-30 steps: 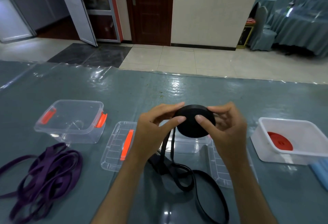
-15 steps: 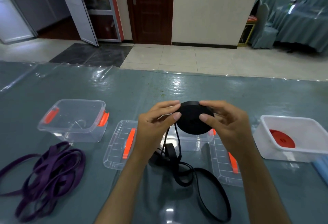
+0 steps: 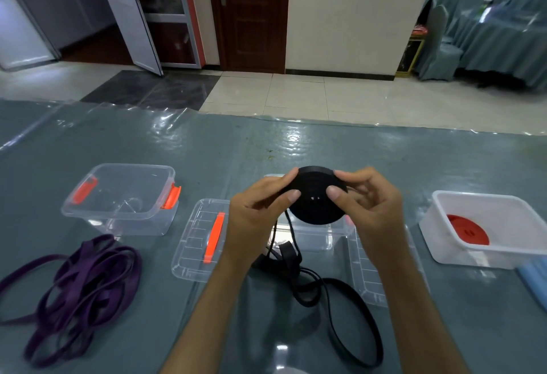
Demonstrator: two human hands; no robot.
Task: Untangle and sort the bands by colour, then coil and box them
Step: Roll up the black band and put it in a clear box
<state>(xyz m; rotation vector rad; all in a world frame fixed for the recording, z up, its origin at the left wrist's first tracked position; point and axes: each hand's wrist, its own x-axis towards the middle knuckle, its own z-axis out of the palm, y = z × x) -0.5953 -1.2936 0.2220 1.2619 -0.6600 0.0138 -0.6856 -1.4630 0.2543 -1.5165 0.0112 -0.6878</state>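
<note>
Both hands hold a black coiled band (image 3: 314,205) up over the table's middle. My left hand (image 3: 257,219) grips its left edge between thumb and fingers, and my right hand (image 3: 367,211) grips its right edge. The band's loose black tail (image 3: 349,308) hangs down and loops on the table near me. A tangled purple band (image 3: 77,288) lies at the left. A coiled red band (image 3: 467,230) sits inside the white box (image 3: 444,243) at the right. Behind my hands stands a clear box (image 3: 313,240), mostly hidden.
An empty clear box (image 3: 118,213) with orange clips stands at the left. Two clear lids lie flat, the left lid (image 3: 198,240) with an orange clip, the right lid (image 3: 367,279) beside my right forearm. A blue object (image 3: 532,279) shows at the right edge.
The black coil is held slightly higher, and both hands have shifted their fingers around its rim. The loose tail on the table has moved a little.
</note>
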